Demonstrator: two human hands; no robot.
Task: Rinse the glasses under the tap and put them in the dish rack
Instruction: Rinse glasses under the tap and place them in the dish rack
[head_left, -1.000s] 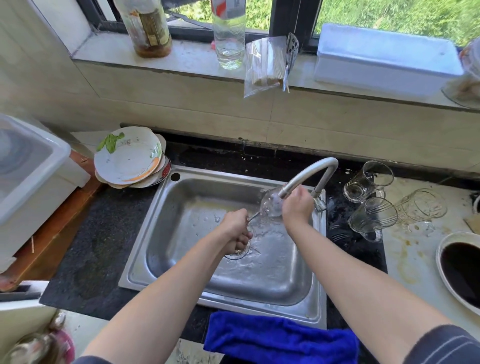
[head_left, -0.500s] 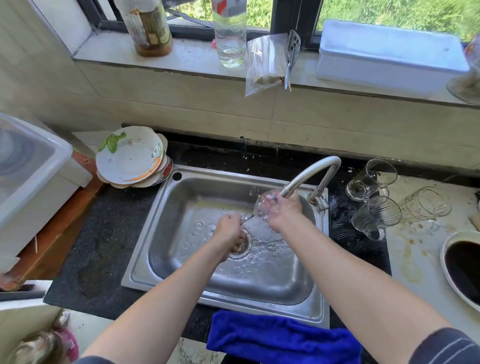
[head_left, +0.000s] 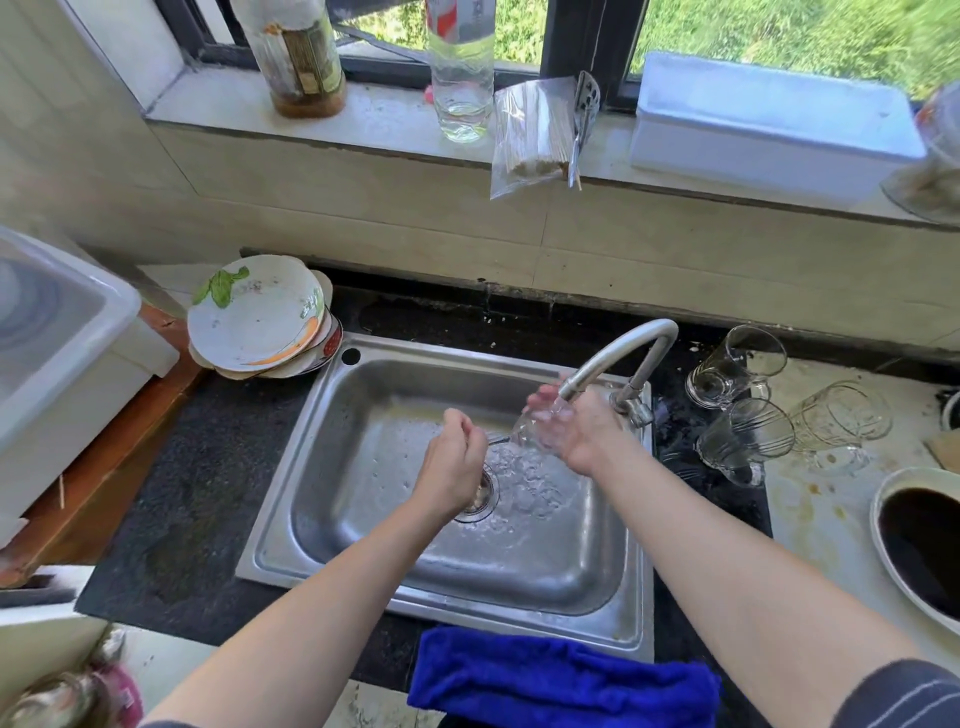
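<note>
A clear stemmed glass (head_left: 530, 434) lies tilted under the spout of the tap (head_left: 618, 353), over the steel sink (head_left: 363, 519). My right hand (head_left: 576, 431) cups its bowl under the running water. My left hand (head_left: 454, 462) is closed around the stem end, above the drain. Three more clear glasses lie on their sides on the counter to the right of the tap: one at the back (head_left: 737, 366), one in front (head_left: 743, 441), one further right (head_left: 836, 421). No dish rack shows clearly.
A stack of plates (head_left: 257, 314) leans at the sink's back left corner. A white bin (head_left: 52, 338) stands at far left. A blue cloth (head_left: 561, 675) lies before the sink. A bowl of dark liquid (head_left: 919, 540) sits at right. Bottles and a white box line the windowsill.
Both hands shifted slightly left with the glass. My right hand turned from gripping over the bowl to cupping it with the palm more open under the water.
</note>
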